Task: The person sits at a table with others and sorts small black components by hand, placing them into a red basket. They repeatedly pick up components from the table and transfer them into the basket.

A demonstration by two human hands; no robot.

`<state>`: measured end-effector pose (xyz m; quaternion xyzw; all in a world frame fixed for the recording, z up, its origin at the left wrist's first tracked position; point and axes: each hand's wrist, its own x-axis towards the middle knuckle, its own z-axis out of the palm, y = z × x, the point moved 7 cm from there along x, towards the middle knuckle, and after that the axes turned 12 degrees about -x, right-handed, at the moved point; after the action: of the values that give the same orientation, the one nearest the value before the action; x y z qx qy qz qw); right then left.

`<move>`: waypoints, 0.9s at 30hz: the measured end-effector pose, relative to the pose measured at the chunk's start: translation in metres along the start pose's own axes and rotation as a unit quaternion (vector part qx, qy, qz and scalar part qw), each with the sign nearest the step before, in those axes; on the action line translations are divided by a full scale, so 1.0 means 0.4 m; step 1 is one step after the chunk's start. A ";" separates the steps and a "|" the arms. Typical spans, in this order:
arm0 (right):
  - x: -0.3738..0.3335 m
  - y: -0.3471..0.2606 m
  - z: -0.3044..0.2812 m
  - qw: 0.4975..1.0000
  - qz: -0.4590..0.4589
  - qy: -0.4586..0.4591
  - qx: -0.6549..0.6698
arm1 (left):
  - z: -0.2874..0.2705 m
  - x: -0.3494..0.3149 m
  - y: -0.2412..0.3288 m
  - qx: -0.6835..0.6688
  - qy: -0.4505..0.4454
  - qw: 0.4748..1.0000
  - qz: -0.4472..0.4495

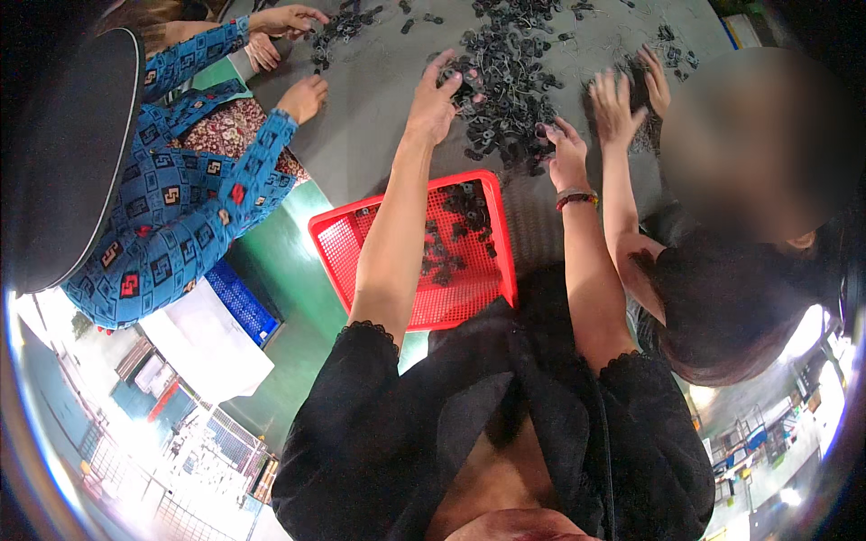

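Observation:
A heap of small black parts [512, 72], several with thin wire-like pieces among them, is spread over the grey table [361, 135]. At the heap's left edge is my left hand [435, 101], its fingers and thumb curved and apart, touching the parts. My right hand [567, 155], with bands on its wrist, reaches to the near right edge of the heap. Its fingers are stretched and slightly apart against the black parts; the fingertips are partly blurred. Between my forearms a red plastic basket [499, 216] sits below the table edge, with loose black parts [442, 257] in it.
A person in a patterned blue sleeve [262, 153] works at a smaller pile [343, 32] on the left. Close on my right, another person's hands [618, 113] are over more parts. A blue basket [236, 302] lies lower left beside a white sheet [203, 338].

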<state>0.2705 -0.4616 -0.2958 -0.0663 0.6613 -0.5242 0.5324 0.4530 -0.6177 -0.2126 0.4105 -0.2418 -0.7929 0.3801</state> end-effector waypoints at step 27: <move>-0.004 0.029 0.075 0.831 -0.213 0.019 -0.513 | -0.145 -0.026 -0.071 0.624 0.092 0.773 -0.066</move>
<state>0.2999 -0.4744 -0.3000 -0.4595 0.8146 -0.2106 0.2846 0.4938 -0.5969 -0.2590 0.6434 -0.6196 -0.4496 0.0075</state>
